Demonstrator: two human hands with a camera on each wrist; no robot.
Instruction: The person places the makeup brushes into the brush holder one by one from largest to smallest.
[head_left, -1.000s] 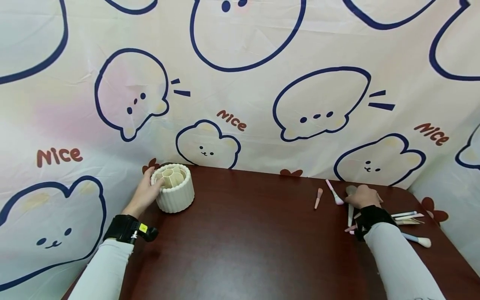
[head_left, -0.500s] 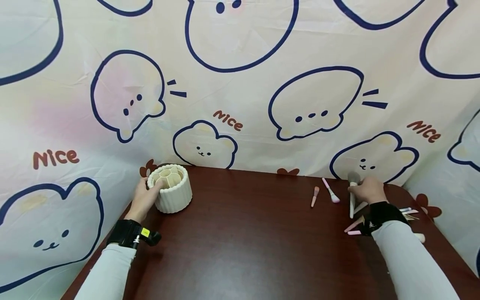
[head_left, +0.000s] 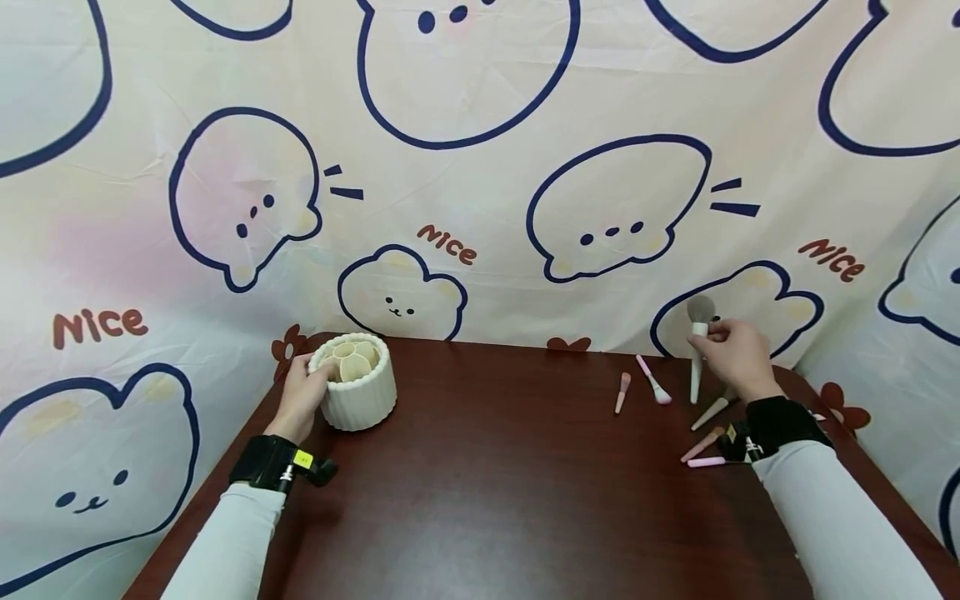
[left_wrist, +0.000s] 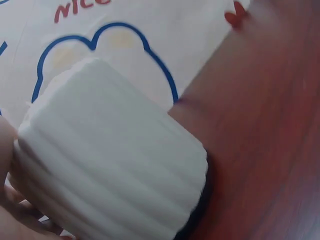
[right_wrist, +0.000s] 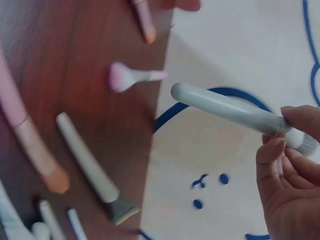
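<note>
The rim of a white ribbed brush holder (head_left: 360, 404), divided inside, is gripped by the left hand (head_left: 302, 398) at the left rear of the brown table (head_left: 480, 475); whether its base is touching the tabletop cannot quite be told. At the right rear, a white-handled makeup brush (head_left: 696, 379) with grey bristles is pinched, nearly upright and bristles up, between thumb and fingers of the right hand (head_left: 738, 354). Left of it, 2 brushes are laid: a small pink brush (head_left: 622, 392) and a pink-and-white brush (head_left: 654, 381). Nearer the viewer, a pale-handled flat brush (head_left: 712, 412) is seen.
</note>
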